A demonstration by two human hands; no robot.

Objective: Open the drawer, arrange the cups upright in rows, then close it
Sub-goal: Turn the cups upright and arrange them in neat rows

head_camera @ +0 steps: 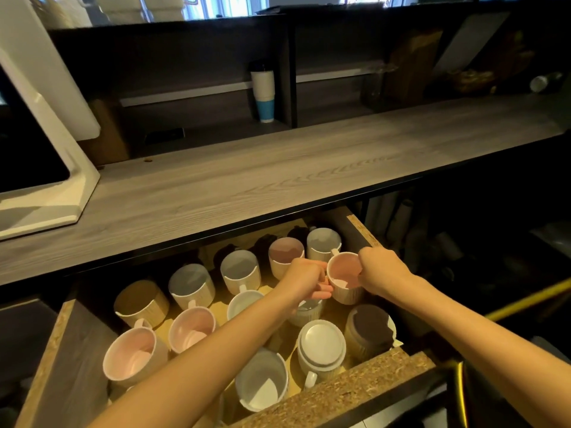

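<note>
Drawer: we see it (355, 375) pulled out from under the table (247, 180), with its chipboard front edge nearest us.
Held cup: a ribbed cup with a pink inside (343, 270) sits mouth up near the drawer's right edge, toward the far right corner. We cannot tell whether it touches the drawer floor.
Left hand: the left hand (309, 281) has its grip clamped on the cup's left side, fingers curled.
Right hand: the right hand (381, 273) has its grip clamped on the cup's right rim.
Other cups: many stand upright in rough rows across the drawer.
Upturned cup: a white cup (321, 347) stands bottom up near the front edge.
Brown-lined cup: this one (369, 332) is upright by the front right corner.
Table: a white appliance (46, 180) stands at its left end.
</note>
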